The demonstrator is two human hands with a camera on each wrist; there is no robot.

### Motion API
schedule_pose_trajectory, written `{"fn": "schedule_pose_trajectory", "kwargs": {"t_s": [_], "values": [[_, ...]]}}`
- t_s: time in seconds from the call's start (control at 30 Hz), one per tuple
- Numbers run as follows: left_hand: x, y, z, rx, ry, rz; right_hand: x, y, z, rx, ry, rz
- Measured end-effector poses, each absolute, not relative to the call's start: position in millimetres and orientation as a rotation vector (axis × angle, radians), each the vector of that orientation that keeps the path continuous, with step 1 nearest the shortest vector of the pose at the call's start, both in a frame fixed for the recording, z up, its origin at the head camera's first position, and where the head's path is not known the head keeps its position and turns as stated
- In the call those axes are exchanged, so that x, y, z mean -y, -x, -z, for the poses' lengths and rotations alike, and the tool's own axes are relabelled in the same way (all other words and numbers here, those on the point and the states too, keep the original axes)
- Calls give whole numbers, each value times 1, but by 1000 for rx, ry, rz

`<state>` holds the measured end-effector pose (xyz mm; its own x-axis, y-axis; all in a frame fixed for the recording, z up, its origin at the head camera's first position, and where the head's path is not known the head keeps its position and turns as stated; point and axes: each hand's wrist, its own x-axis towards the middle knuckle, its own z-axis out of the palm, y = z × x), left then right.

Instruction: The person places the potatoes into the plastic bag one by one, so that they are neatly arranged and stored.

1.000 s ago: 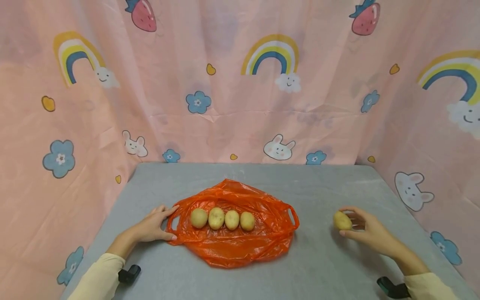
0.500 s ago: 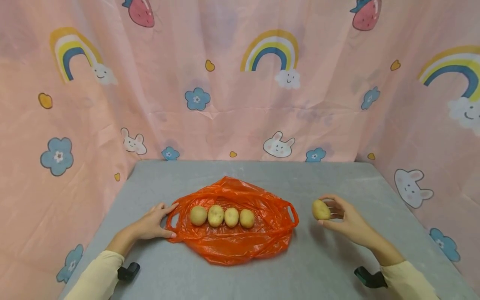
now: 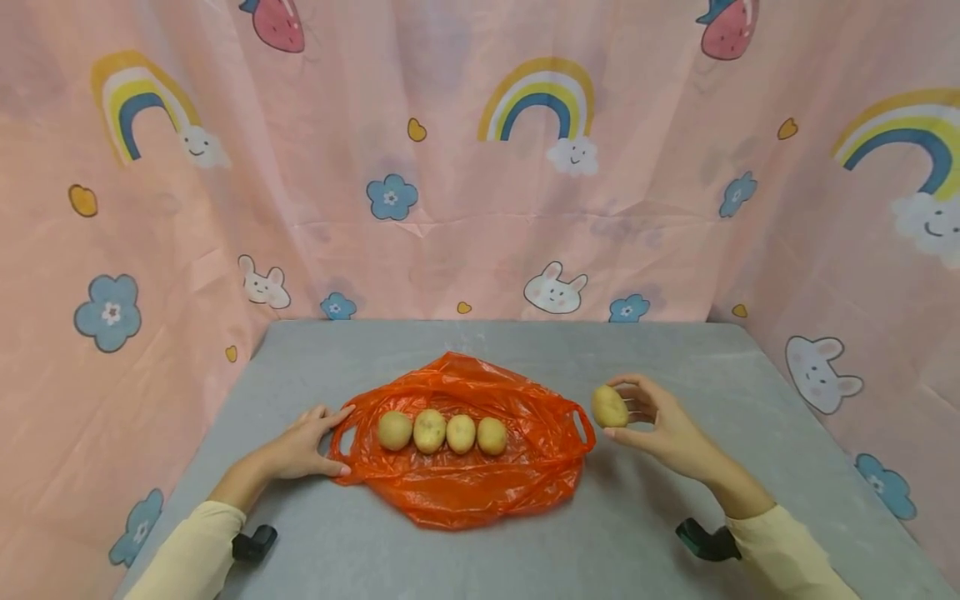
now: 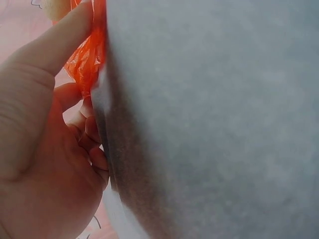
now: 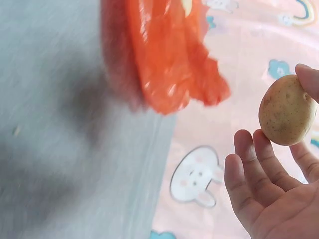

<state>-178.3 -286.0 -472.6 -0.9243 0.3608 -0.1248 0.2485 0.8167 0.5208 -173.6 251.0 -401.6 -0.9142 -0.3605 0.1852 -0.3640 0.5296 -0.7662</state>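
Observation:
An orange plastic bag (image 3: 480, 492) lies spread flat on the grey table, a handle loop at each end. Several small potatoes (image 3: 430, 432) sit on it in a row. My left hand (image 3: 300, 446) rests at the bag's left handle, index finger and thumb spread apart and touching its edge; the left wrist view shows the straight thumb (image 4: 60, 42) against the plastic. Just off the bag's right handle, my right hand (image 3: 667, 425) holds another potato (image 3: 609, 407) above the table, pinched between thumb and fingertips. The right wrist view shows that potato (image 5: 286, 110) apart from the bag.
The grey table (image 3: 337, 550) carries the bag in its middle. A pink patterned curtain (image 3: 465, 250) closes off the back and both sides. Black wrist mounts sit under the left cuff (image 3: 255, 543) and the right cuff (image 3: 707, 540).
My right hand has moved left with its potato, from well right of the bag to beside its right handle. The left hand, the bag and the row of potatoes stay put.

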Motion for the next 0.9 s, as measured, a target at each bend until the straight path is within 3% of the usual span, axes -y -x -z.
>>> {"fn": "schedule_pose_trajectory", "kwargs": {"t_s": [0.53,0.9], "values": [[286,179,471,-2794,-489,-766,-180,180,419,2770,-870,-1531],[285,177,471,-2782,-482,-797,-154,190,444,2884,-642,-1449]]}}
